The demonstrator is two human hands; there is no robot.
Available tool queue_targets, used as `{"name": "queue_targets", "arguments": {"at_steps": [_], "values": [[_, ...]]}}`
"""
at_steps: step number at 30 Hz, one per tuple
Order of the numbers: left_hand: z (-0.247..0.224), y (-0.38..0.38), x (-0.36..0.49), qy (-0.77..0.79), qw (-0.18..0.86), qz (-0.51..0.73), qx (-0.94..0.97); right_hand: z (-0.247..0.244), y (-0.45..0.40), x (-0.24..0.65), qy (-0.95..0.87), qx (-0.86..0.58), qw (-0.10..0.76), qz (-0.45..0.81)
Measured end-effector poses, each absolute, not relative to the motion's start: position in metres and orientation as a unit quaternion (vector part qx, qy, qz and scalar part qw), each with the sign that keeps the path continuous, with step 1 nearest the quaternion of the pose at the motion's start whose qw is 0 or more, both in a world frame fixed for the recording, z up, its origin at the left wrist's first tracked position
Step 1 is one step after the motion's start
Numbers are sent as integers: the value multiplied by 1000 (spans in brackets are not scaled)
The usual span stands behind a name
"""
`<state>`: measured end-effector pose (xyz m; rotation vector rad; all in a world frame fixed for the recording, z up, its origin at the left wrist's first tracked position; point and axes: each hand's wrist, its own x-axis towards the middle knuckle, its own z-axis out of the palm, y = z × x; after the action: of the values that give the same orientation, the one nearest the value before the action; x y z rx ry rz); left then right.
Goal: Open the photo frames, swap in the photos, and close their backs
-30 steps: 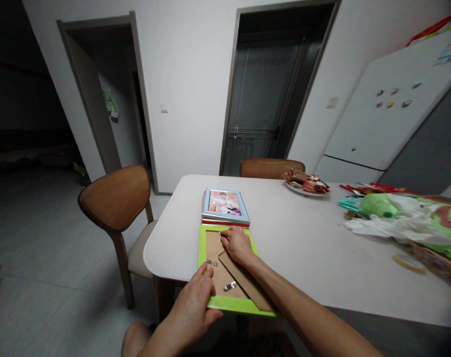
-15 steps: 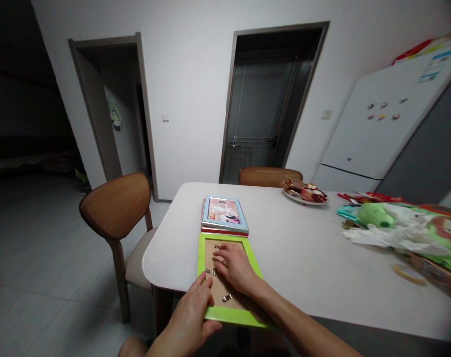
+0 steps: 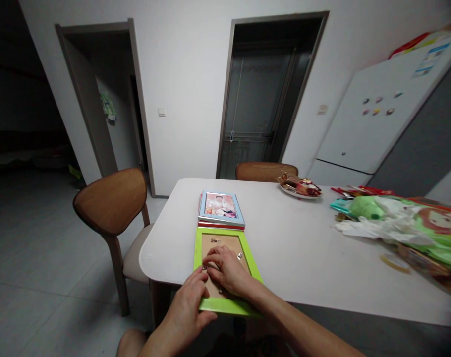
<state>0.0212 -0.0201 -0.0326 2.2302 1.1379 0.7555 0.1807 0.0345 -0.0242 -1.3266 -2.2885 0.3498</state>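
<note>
A lime-green picture frame (image 3: 251,258) lies face down on the near edge of the table, its brown backing board (image 3: 229,240) upward. My left hand (image 3: 190,300) grips the frame's near left corner, thumb at the front edge and fingers along the left side. Over the backing, my right hand (image 3: 227,270) has its fingers bent and pressed at a small metal clip (image 3: 204,267) on the left side, which the fingertips partly cover. Another metal clip (image 3: 215,241) shows at the top and one more clip (image 3: 240,256) at the right.
Just beyond lies a stack of frames, topped by a light-blue photo frame (image 3: 222,206). A plate (image 3: 302,194) of items stands at the far side. Plastic bags (image 3: 392,220) and a tape roll (image 3: 394,264) lie at the right. Wooden chairs (image 3: 114,201) stand left and behind the table (image 3: 296,238).
My right hand has moved from near the top clip down and left to the left-side clip, uncovering the top and right clips. My left hand keeps its hold on the frame's corner.
</note>
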Motion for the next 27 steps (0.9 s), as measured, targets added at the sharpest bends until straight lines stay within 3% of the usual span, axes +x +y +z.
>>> {"name": "queue_targets", "arguments": {"at_steps": [10,14,18,27], "values": [[-30,-23,22,425,269,307,808,-18,32,181,-843,-470,217,148],[-24,-23,23,430,281,299,804,-14,24,193,-831,-467,232,193],[-24,-22,22,438,296,280,802,-10,12,209,-835,-445,194,258],[-29,-20,21,437,287,279,806,-12,2,209,-836,-454,206,228]]}}
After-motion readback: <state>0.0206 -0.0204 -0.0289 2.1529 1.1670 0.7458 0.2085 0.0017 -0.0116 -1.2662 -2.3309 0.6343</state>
